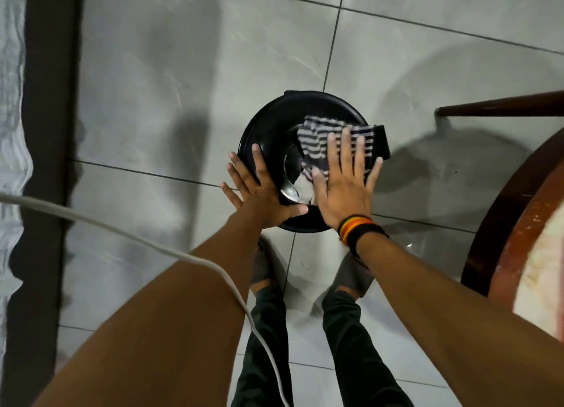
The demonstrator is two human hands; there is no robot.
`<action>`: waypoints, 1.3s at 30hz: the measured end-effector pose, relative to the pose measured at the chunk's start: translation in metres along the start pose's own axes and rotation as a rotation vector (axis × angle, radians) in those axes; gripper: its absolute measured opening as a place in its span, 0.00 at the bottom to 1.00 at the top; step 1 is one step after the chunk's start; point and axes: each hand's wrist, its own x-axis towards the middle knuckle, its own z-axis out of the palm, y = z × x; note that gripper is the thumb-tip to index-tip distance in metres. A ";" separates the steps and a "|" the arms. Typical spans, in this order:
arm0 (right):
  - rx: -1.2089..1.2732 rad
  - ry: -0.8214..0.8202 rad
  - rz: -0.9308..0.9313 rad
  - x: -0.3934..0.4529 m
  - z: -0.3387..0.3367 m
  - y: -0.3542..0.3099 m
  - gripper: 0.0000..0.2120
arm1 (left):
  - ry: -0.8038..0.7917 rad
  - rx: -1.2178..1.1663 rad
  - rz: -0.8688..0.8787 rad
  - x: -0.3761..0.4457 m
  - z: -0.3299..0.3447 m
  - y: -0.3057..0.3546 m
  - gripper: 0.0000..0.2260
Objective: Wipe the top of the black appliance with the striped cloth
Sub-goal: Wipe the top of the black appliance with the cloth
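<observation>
A round black appliance point(274, 125) stands on the tiled floor right in front of my feet, with a shiny round centre on its top. The striped cloth point(320, 138), dark and white with a black edge, lies on the right half of the top. My right hand point(345, 183) presses flat on the cloth with fingers spread, a coloured wristband on the wrist. My left hand point(259, 193) rests flat on the appliance's left front rim, fingers apart, holding nothing.
A white cable point(122, 229) crosses over my left forearm from the left. A dark wooden round table point(494, 238) stands at the right, a wooden bar point(500, 104) above it. A dark strip and white fabric point(12, 131) run along the left edge. Grey floor tiles point(183, 55) surround the appliance.
</observation>
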 end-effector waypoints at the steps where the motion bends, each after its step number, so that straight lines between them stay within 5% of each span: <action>1: 0.052 0.014 0.098 0.009 -0.001 -0.009 0.34 | -0.005 0.002 0.001 0.000 0.000 0.000 0.70; 4: 0.123 0.029 0.201 0.053 -0.011 -0.047 0.34 | 0.021 0.013 -0.005 0.003 0.001 -0.002 0.70; 9: -0.183 -0.150 -0.429 0.085 -0.024 -0.084 0.29 | -0.066 0.060 -0.083 0.002 -0.002 0.001 0.69; 12: -0.200 -0.191 -0.618 0.090 -0.032 -0.067 0.29 | -0.083 0.072 -0.097 0.000 -0.002 0.002 0.68; 14: -0.141 -0.141 -0.514 0.092 -0.032 -0.046 0.29 | -0.041 0.010 -0.061 -0.001 0.000 0.002 0.69; 18: 0.127 0.076 0.070 0.057 -0.014 -0.005 0.32 | 0.009 -0.036 -0.001 -0.002 0.002 -0.002 0.70; 24: 0.209 0.082 0.297 -0.043 0.028 -0.017 0.35 | -0.019 0.022 -0.034 0.001 0.001 0.001 0.69; 30: 0.387 0.128 0.398 -0.050 0.036 -0.026 0.35 | -0.009 0.043 -0.017 0.002 0.002 -0.001 0.69; 34: 0.642 0.158 0.802 -0.013 0.022 -0.040 0.39 | 0.006 0.047 0.004 0.001 0.004 -0.003 0.69; 36: 0.606 0.154 0.834 -0.004 0.015 -0.044 0.39 | 0.022 0.021 -0.013 -0.001 0.005 0.000 0.68; 39: 0.484 0.114 0.564 -0.002 0.014 -0.029 0.40 | 0.045 -0.072 -0.065 -0.003 0.011 0.002 0.68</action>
